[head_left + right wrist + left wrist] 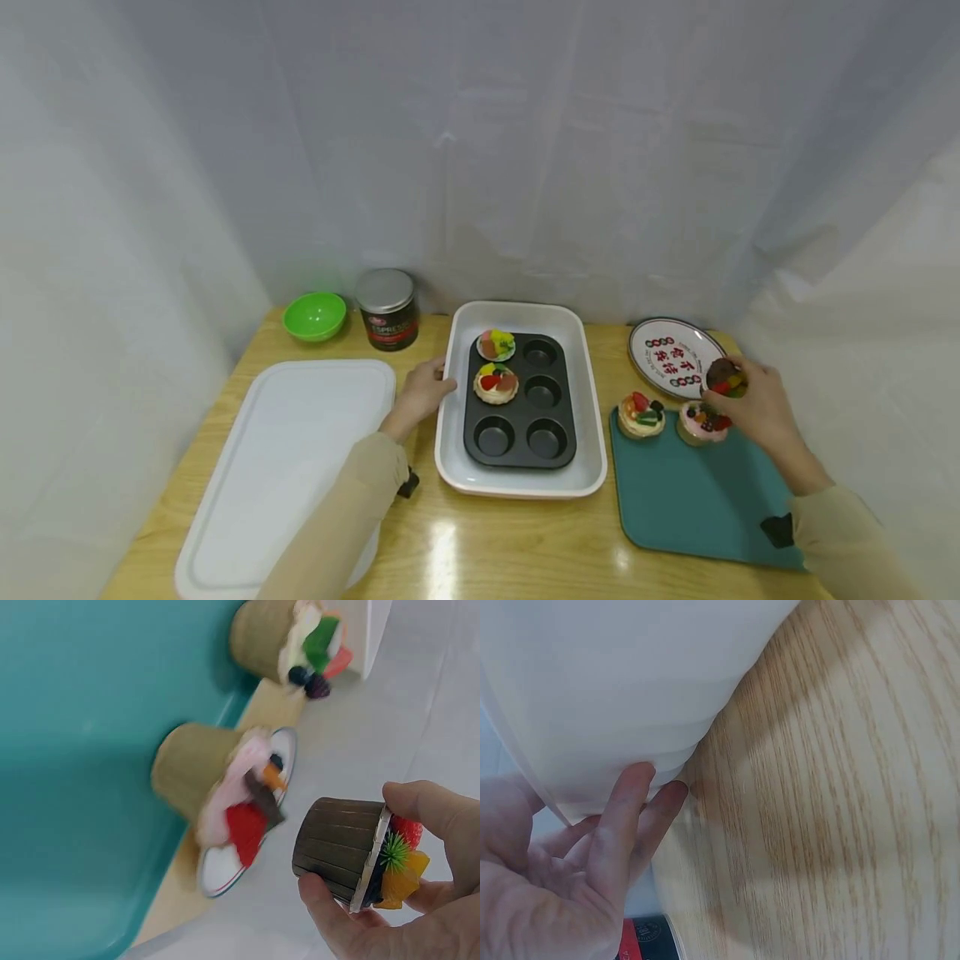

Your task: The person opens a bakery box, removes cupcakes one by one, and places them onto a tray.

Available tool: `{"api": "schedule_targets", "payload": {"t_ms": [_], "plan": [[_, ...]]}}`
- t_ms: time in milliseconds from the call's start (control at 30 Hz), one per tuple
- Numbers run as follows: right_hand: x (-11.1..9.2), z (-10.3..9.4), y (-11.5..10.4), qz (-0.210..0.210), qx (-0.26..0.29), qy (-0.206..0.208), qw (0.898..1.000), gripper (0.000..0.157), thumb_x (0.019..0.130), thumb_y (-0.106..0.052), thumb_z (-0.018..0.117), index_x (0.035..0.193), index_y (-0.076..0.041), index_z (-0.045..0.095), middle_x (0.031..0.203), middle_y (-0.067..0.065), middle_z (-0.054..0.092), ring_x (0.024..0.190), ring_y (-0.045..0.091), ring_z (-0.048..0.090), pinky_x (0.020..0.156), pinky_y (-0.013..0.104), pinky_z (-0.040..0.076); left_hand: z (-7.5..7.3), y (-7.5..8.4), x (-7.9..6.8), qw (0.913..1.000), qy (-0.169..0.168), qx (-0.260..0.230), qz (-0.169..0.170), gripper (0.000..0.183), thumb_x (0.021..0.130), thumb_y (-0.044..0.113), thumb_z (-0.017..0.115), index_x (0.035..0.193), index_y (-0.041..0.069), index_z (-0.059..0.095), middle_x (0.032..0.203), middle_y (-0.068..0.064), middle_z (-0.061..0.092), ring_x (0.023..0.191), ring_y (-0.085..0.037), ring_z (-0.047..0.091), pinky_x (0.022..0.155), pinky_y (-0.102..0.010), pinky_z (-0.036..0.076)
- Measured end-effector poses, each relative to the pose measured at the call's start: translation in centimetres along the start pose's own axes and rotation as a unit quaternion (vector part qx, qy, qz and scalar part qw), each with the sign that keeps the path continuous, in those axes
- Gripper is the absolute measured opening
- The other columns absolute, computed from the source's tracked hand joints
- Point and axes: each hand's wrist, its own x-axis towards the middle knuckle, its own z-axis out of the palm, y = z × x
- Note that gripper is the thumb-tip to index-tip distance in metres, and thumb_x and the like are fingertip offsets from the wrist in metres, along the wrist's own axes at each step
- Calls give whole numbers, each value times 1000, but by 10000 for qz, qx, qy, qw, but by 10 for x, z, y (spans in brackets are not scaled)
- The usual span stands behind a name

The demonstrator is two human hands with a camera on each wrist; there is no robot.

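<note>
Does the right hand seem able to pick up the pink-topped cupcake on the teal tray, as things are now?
Probably not directly: the right hand holds the dark cupcake in its fingers. Otherwise the way looks free: the pink-topped cupcake stands close by, uncovered.

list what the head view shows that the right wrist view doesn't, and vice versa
Head only: the round green bowl, the black espresso tin with silver lid, the black six-cup muffin pan, the left hand.

Right wrist only: the spiky green sprig on the brown cupcake.

Both: that cupcake in the right hand, the pink-topped cupcake, the rectangular teal tray, the round white plate.
</note>
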Motion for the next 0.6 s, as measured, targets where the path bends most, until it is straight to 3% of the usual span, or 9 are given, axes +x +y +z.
{"api": "schedule_targets", "payload": {"t_ms": [167, 400, 600], "plan": [[-5, -3, 20, 275, 10, 171, 9995, 77, 96, -21, 73, 149, 20, 35, 139, 53, 34, 123, 65, 38, 88, 74, 46, 0, 0, -1, 10000, 24, -28, 36, 58, 96, 11, 57, 154, 4, 52, 140, -26, 67, 123, -38, 70, 99, -45, 62], [-9, -5, 47, 640, -53, 329, 9974, 73, 96, -20, 70, 147, 20, 35, 134, 53, 35, 115, 62, 41, 81, 68, 48, 0, -1, -1, 10000, -4, -61, 7, 59, 97, 10, 57, 155, 4, 51, 141, -26, 67, 123, -37, 70, 99, -44, 63], [-11, -4, 66, 1048, -42, 209, 9943, 75, 97, -20, 70, 146, 22, 32, 131, 52, 35, 112, 59, 42, 84, 68, 51, 0, -1, 0, 10000, 3, -52, -23, 59, 96, 11, 58, 154, 4, 52, 140, -26, 67, 123, -38, 70, 99, -45, 62]]}}
